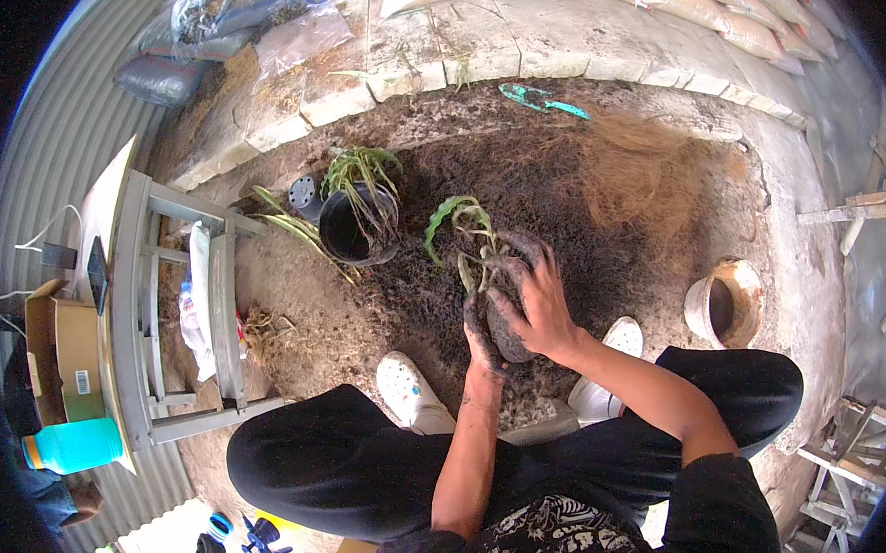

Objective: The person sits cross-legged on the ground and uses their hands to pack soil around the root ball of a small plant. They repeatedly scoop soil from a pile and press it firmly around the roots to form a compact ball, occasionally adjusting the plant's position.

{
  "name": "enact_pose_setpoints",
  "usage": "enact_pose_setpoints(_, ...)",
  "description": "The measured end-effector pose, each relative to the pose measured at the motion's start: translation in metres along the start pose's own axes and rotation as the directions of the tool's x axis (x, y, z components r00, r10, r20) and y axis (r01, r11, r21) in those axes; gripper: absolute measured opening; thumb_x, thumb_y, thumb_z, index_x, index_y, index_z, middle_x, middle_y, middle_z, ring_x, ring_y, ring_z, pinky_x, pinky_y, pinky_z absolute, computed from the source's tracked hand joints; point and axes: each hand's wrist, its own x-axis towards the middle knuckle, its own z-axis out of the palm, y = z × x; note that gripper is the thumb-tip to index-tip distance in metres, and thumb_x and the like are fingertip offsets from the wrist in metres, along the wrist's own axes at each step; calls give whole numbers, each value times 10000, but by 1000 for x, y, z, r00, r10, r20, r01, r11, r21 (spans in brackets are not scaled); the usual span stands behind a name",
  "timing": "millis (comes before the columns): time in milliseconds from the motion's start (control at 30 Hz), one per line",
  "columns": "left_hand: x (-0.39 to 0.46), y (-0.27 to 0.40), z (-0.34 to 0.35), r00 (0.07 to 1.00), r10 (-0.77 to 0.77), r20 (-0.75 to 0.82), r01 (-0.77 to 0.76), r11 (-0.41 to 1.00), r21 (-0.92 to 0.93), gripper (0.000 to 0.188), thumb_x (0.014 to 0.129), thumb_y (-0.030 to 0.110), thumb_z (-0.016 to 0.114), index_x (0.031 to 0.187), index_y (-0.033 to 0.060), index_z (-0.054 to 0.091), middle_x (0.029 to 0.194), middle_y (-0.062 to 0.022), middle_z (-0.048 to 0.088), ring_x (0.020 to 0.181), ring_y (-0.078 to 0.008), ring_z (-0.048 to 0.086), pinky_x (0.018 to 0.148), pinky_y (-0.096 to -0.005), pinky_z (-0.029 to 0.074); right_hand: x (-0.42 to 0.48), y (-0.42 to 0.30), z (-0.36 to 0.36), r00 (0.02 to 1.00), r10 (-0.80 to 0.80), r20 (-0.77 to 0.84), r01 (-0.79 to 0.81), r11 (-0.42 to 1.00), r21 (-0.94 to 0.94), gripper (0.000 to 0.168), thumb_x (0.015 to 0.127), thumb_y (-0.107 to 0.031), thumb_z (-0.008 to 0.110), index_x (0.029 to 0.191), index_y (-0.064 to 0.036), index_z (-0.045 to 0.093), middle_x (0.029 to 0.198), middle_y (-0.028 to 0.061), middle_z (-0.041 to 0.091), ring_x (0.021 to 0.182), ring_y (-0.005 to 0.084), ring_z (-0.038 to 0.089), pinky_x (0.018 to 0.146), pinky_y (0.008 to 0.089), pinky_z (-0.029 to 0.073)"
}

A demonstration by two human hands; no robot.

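Observation:
A leafy plant [455, 215] with a few curling green leaves is held between my two soil-blackened hands. My left hand [481, 337] cups the near left side of the dark base [506, 338], which could be a pot or a ball of soil. On the plant's right, my right hand [532, 292] curls its fingers around the lower stems and the top of that base. Loose dark soil [441, 306] lies beneath both hands. Left of them stands a black pot [340, 233] with drooping plants [360, 171] leaning in it.
A turquoise hand trowel [544, 101] lies beyond the soil, near brown fibre [636, 181]. A whitish pot [726, 302] stands right. A small grey pot [304, 193] and cut leaves [295, 227] lie left, near a metal-framed table [223, 310]. Filled sacks [690, 11] line the back ledge.

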Motion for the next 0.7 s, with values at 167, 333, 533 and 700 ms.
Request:
enact_pose_setpoints(167,5,-3,-7,998,-56,-7,54,990,-133,461,956,345,347,1327,79,409,1295,-119,475,1136,-251,509,942,-371,457,5,11,6,998,64,11,-65,980,191,409,885,-294,520,1235,-95,452,1327,218,334,1222,407,313,1028,506,220)
enact_pose_setpoints(333,1,-1,8,992,-113,-59,111,993,-40,448,965,334,337,1322,73,410,1266,-117,496,1102,-240,529,933,-375,465,7,13,-5,998,-58,-7,58,998,-38,567,873,-369,531,1350,-125,348,1421,223,210,1291,440,183,1052,561,129)
enact_pose_setpoints(533,-5,-3,14,996,-29,-88,41,989,139,472,974,367,339,1331,64,391,1279,-114,477,1095,-238,530,933,-384,457,10,11,-12,998,-43,41,42,999,19,612,839,-408,579,1350,-144,370,1431,248,169,1304,455,141,1055,572,112)
enact_pose_setpoints(700,-11,-7,8,956,-189,-225,252,921,297,610,957,513,235,1405,101,282,1362,-107,395,1178,-258,463,970,-403,421,9,6,-10,989,-128,76,133,989,-68,643,829,-436,595,1362,-171,351,1433,248,166,1297,470,161,1045,580,152)
